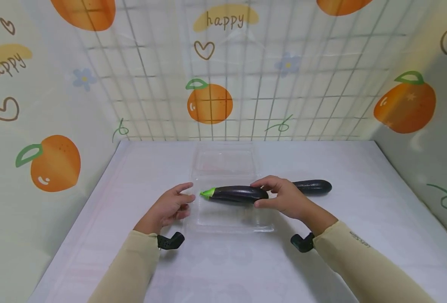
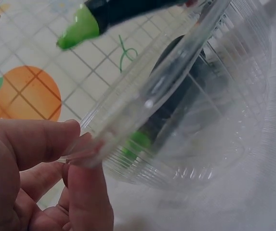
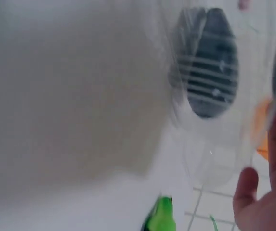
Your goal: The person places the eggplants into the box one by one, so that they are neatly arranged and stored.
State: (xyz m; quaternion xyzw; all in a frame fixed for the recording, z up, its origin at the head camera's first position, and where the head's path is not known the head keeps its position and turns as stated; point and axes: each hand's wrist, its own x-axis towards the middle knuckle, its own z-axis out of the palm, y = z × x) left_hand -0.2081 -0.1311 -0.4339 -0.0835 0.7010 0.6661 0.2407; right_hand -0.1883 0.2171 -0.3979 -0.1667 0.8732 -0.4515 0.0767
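My right hand [image 1: 284, 198] grips an eggplant [image 1: 238, 194] by its blunt end, thumb at the near side and fingers at the far side. The eggplant lies crosswise over a clear plastic clamshell container [image 1: 223, 221], green stem pointing left. At the container's left side, my left hand [image 1: 174, 206] pinches its rim between thumb and finger, plainest in the left wrist view. Through the clear wall there, a dark shape with a green tip [image 2: 137, 144] shows below the held eggplant [image 2: 123, 12]. The container's lid [image 1: 223, 162] is folded back, away from me.
A second eggplant [image 1: 314, 187] lies on the white table [image 1: 106, 248] to the right, partly hidden behind my right hand. In the right wrist view its green stem [image 3: 162, 216] shows. A curtain with printed oranges [image 1: 210, 104] hangs behind and beside the table.
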